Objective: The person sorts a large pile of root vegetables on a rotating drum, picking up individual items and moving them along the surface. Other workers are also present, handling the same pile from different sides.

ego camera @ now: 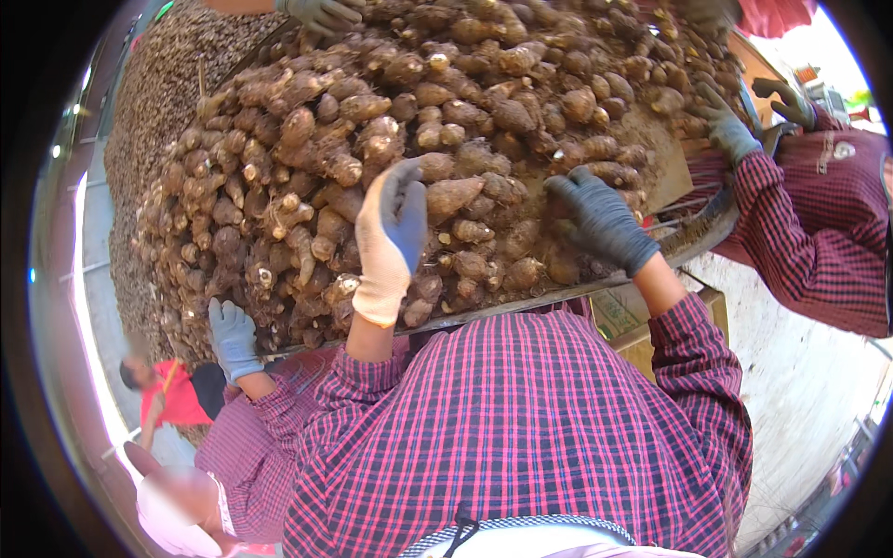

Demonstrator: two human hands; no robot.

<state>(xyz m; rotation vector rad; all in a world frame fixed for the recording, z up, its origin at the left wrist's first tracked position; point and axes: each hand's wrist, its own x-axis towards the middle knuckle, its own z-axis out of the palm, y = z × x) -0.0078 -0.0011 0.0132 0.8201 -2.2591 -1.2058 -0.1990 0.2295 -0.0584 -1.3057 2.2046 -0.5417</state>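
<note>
Brown taro corms (453, 199) lie heaped across the sorting table before me, many with cut pale ends and hairy roots. My left hand (391, 240), in a white glove with a blue palm, is raised over the near part of the heap. Its thumb stands apart from the fingers and nothing shows between them. In a dark grey ribbed glove, my right hand (603, 216) reaches down to the corms at the right, beside a bare soil-covered patch (666, 157) of the table. Its fingers curl downward, and their undersides are hidden, so any grip cannot be made out.
Co-workers' gloved hands are at the pile: one at left (234, 338), one at the far side (324, 14), others at right (729, 125). The table's near rim (516, 305) passes before my body. A printed carton (617, 314) stands below it. A larger heap (146, 104) lies beyond.
</note>
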